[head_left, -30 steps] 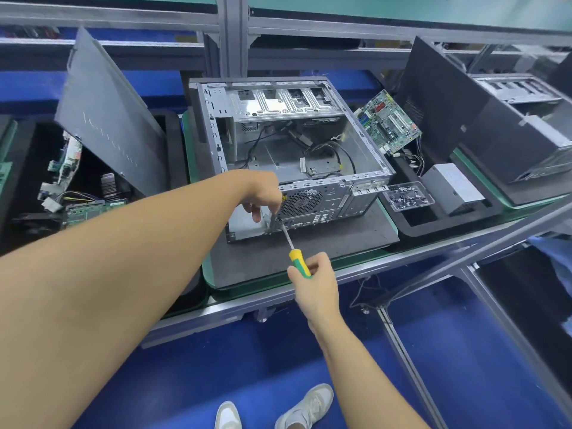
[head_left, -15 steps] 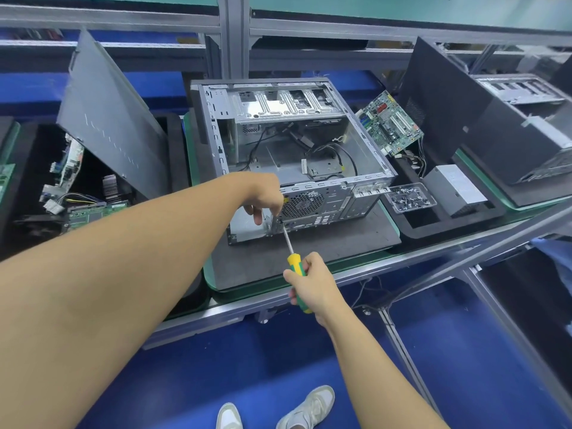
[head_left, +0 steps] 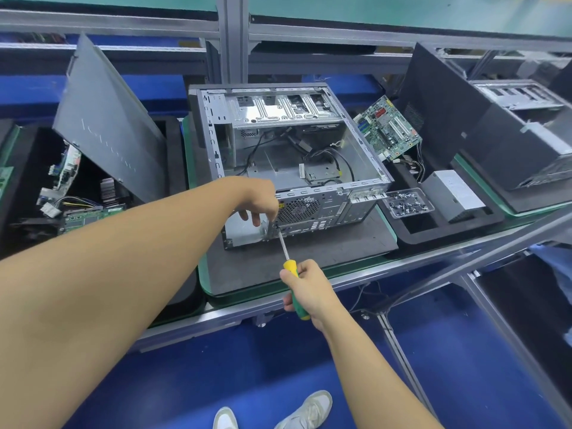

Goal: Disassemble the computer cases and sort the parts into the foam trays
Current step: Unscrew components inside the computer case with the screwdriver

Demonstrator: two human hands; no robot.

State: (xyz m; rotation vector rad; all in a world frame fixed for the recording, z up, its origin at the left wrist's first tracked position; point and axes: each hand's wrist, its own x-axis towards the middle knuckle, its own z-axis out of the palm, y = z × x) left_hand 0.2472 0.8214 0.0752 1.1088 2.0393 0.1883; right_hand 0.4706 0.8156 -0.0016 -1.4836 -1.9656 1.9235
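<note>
An open grey computer case (head_left: pixel 288 156) lies on its side on a dark mat (head_left: pixel 325 249), its rear panel with a fan grille facing me. My right hand (head_left: pixel 309 289) grips a yellow and green screwdriver (head_left: pixel 286 252), whose tip meets the rear panel just left of the fan grille. My left hand (head_left: pixel 257 202) hangs over the rear top edge of the case with fingers curled down beside the screwdriver tip; what they hold, if anything, is hidden. Loose black cables lie inside the case.
A grey side panel (head_left: pixel 108 125) leans over the left black foam tray (head_left: pixel 28 187), which holds boards and cables. At right, another foam tray (head_left: pixel 433 230) carries a green motherboard (head_left: pixel 387 128), a power supply (head_left: pixel 455 193) and a clear box of screws (head_left: pixel 407 203). Another case (head_left: pixel 520 125) stands far right.
My right hand has turned on the screwdriver handle and slid slightly down it. The left hand and the case stay where they were.
</note>
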